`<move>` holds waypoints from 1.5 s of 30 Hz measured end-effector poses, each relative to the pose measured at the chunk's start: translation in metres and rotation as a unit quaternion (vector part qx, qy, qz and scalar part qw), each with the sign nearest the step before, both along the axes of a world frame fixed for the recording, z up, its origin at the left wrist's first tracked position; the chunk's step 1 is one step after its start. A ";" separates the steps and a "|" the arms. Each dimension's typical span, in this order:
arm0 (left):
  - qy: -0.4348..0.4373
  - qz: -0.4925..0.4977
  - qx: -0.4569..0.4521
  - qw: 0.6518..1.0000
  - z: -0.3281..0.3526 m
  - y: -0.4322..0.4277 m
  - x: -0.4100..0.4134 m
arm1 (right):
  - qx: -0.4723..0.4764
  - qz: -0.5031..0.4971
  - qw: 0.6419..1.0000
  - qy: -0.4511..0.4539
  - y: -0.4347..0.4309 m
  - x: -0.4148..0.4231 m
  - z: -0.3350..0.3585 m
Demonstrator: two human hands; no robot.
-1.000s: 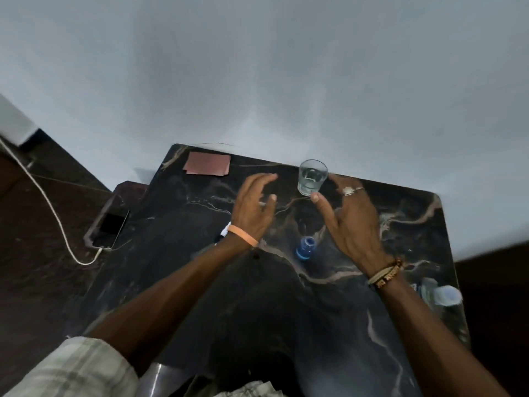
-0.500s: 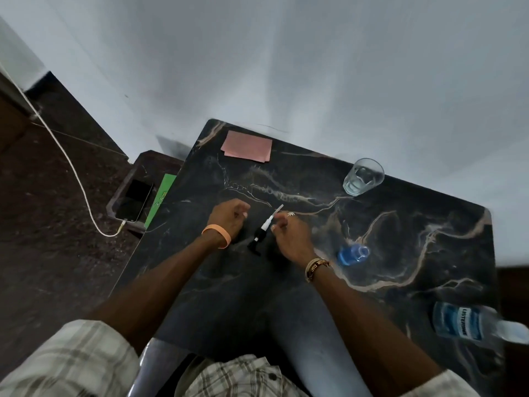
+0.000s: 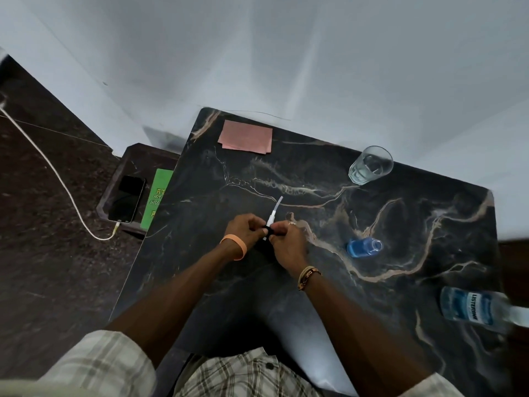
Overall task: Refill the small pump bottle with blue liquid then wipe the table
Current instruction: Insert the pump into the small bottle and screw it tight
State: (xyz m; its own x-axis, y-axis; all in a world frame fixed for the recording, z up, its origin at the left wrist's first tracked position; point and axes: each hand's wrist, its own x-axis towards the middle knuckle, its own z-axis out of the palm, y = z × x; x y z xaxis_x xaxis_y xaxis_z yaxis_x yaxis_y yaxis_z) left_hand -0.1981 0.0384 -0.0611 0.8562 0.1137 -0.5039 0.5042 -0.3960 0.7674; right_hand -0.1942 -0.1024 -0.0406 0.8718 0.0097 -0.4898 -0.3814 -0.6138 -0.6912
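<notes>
- Now, from the head camera: pinching the pump head (image 3: 272, 222) between left hand (image 3: 246, 229) and right hand (image 3: 286, 239). Fingertips of both curled tight on its black collar, none spread, nothing else in either grasp.
- Pointing its white dip tube (image 3: 277, 206) away from the body and slightly right, toward the far edge; long axis roughly in line with the forearms.
- Off to the right of the hands, well apart, on the table (image 3: 415, 213): the small pump bottle (image 3: 364, 247), pump off, blue in the body, clear at the neck, neck turned rightward. Cannot tell upright from lying under the wide lens.
- Judging the right hand the nearer to that bottle, with bare tabletop between; probably calls for a rightward reach, tube tip turned toward the neck.
- Further right, by the table's edge: the Listerine mouthwash bottle (image 3: 472, 309), pale blue, well apart from both hands.
- Underneath: glossy dark marble-look top with tan veins, likely slick when wet. Glass (image 3: 370, 164) of clear liquid near the far right corner, folded pink cloth (image 3: 245, 138) at the far left.
- Beyond: white wall (image 3: 286, 53) behind the table; dark floor on the left; beside the table a lower stand with phone (image 3: 127, 199), green card (image 3: 157, 202) and white charging cable (image 3: 57, 173).
</notes>
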 end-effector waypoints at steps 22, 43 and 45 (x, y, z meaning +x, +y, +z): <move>-0.024 0.037 -0.288 0.957 0.096 -0.108 0.033 | 0.022 0.000 0.970 -0.242 -0.127 0.006 0.085; -0.085 -0.058 -0.229 0.968 0.178 -0.220 0.045 | 0.019 0.105 0.927 -0.360 -0.266 0.017 0.155; -0.092 -0.062 -0.216 0.970 0.181 -0.225 0.044 | 0.026 0.111 0.930 -0.350 -0.271 0.014 0.158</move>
State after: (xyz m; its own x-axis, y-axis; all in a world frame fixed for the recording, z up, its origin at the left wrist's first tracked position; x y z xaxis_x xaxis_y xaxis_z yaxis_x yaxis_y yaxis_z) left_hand -0.1538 -0.1863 0.1195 0.9295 -0.1842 -0.3195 0.3126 -0.0662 0.9476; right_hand -0.1797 -0.3731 0.1175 0.9506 0.2348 0.2030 0.3048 -0.5819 -0.7540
